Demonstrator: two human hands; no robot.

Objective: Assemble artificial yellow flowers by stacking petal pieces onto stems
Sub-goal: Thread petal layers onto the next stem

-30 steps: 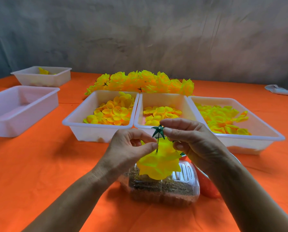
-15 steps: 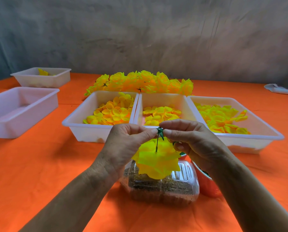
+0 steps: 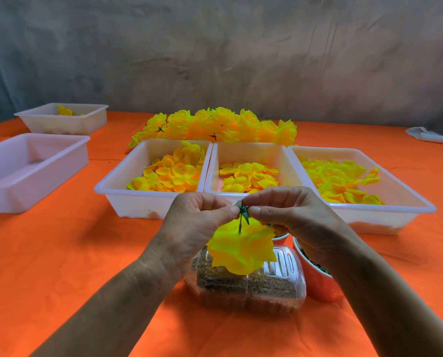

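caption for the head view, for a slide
Both hands, left and right, pinch a green calyx above stacked yellow petals, before three petal trays.

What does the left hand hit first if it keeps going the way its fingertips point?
The left hand points right, at the green calyx piece it already pinches. Directly beyond are the right hand's fingertips, pinching the same piece from the other side. So nothing free lies ahead.

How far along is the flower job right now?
Done: a heap of finished flowers behind the trays. In hand: left hand and right hand pinch a green calyx above a yellow flower. Left: loose petals fill three trays.
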